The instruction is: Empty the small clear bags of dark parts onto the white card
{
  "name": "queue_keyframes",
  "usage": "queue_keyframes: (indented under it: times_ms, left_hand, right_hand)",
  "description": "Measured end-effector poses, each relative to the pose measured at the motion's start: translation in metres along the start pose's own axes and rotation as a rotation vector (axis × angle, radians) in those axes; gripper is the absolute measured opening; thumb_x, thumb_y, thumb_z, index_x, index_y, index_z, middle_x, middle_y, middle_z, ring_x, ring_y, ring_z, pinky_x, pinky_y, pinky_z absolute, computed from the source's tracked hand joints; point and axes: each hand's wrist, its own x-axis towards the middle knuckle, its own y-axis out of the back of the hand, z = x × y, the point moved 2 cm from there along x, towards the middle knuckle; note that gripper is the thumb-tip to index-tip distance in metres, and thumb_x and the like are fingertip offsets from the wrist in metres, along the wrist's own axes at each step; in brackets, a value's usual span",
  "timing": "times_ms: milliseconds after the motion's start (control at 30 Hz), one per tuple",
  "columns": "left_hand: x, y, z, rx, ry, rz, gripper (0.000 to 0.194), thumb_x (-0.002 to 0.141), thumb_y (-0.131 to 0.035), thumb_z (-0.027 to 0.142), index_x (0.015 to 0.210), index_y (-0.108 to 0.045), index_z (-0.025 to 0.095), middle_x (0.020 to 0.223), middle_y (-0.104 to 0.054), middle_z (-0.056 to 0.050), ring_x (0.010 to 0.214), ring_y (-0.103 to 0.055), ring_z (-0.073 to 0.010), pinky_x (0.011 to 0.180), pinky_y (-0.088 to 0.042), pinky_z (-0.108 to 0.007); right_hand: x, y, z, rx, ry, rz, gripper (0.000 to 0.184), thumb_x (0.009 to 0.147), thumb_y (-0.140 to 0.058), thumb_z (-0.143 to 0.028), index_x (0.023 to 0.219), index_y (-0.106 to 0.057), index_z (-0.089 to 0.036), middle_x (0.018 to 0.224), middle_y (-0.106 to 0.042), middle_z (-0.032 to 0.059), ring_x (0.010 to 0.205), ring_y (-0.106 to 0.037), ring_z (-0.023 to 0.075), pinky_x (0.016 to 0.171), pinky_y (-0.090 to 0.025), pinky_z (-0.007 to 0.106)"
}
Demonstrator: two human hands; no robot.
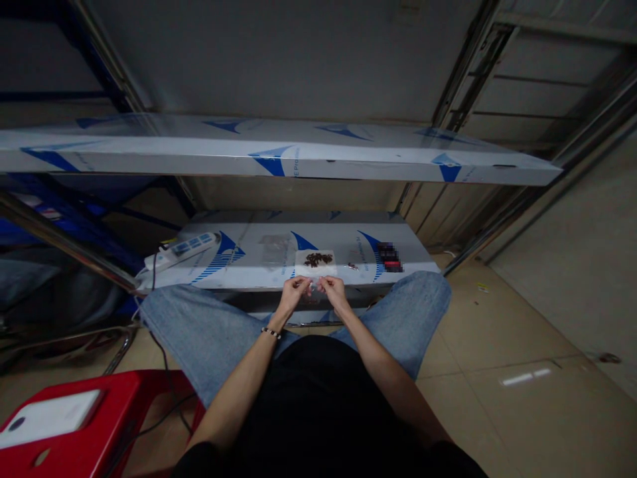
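Note:
Close together at the front edge of the lower shelf (259, 279), my left hand (296, 290) and my right hand (330, 289) are both closed in a pinch. Whatever sits between the fingertips is too small and dim to make out. Just beyond them, a pile of small dark brown pieces (318, 259) lies on a white sheet (301, 267). A few small bits (353, 266) rest to the right of the sheet, and a clear plastic bag (275, 252) lies to its left.
An upper shelf (308, 159) spans above the lower one. A power strip (186, 247) with cables lies at the left end; a blurred dark packet (390, 257) lies at the right. Beside my left leg, a red stool (124, 392) carries a white box-like object (50, 418).

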Motion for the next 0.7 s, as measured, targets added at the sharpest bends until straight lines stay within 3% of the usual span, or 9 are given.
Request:
queue_keyframes:
  times_ms: [200, 400, 700]
  left_hand:
    - [0.001, -0.006, -0.003, 0.03, 0.014, -0.075, 0.039, 0.077, -0.075, 0.052, 0.08, -0.069, 0.013, 0.066, -0.065, -0.002, 0.058, -0.058, -0.015, 0.057, -0.045, -0.025]
    - [0.005, 0.0, -0.006, 0.084, -0.025, -0.017, 0.037, 0.077, -0.073, 0.052, 0.074, -0.064, 0.015, 0.063, -0.062, -0.001, 0.057, -0.057, -0.015, 0.057, -0.045, -0.026]
    - [0.004, -0.003, -0.008, -0.007, 0.07, 0.027, 0.035, 0.069, -0.081, 0.045, 0.079, -0.067, 0.014, 0.063, -0.065, -0.003, 0.056, -0.06, -0.0166, 0.056, -0.045, -0.026]
  right_hand:
    - [0.002, 0.0, 0.009, -0.113, 0.109, -0.032, 0.043, 0.081, -0.064, -0.058, 0.061, -0.064, -0.02, 0.057, -0.061, 0.0015, 0.055, -0.054, 0.0156, 0.057, -0.042, 0.026]
    - [-0.003, -0.008, 0.009, 0.04, -0.01, -0.114, 0.041, 0.077, -0.07, -0.06, 0.077, -0.067, -0.019, 0.062, -0.063, -0.0007, 0.05, -0.052, 0.0123, 0.048, -0.04, 0.023]
    - [0.0, 0.002, 0.006, 0.039, -0.019, 0.028, 0.041, 0.073, -0.072, -0.059, 0.068, -0.059, -0.02, 0.055, -0.054, -0.0039, 0.05, -0.049, 0.012, 0.049, -0.037, 0.023]
